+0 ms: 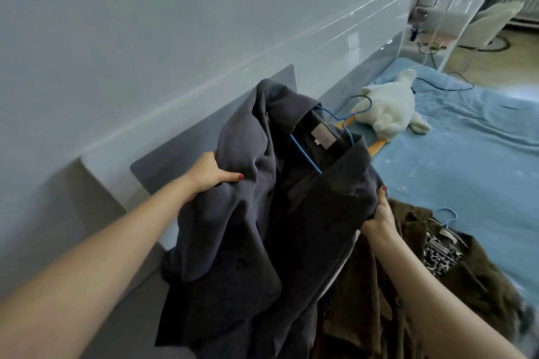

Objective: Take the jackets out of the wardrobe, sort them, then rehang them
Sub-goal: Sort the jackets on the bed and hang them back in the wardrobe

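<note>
Dark grey wool jacket (262,207) on blue wire hanger (309,154), held up mid-frame above bed edge. Left hand (207,175) at 9 o'clock of jacket, fingers curled, gripping bunched shoulder fabric. Right hand (382,213) at 3 o'clock, pinching lapel edge. Brown textured jacket with leopard lining (455,265) at 4 o'clock, lying flat on light blue bedsheet (466,154). White plush toy (393,108) at 1 o'clock on sheet.
</note>
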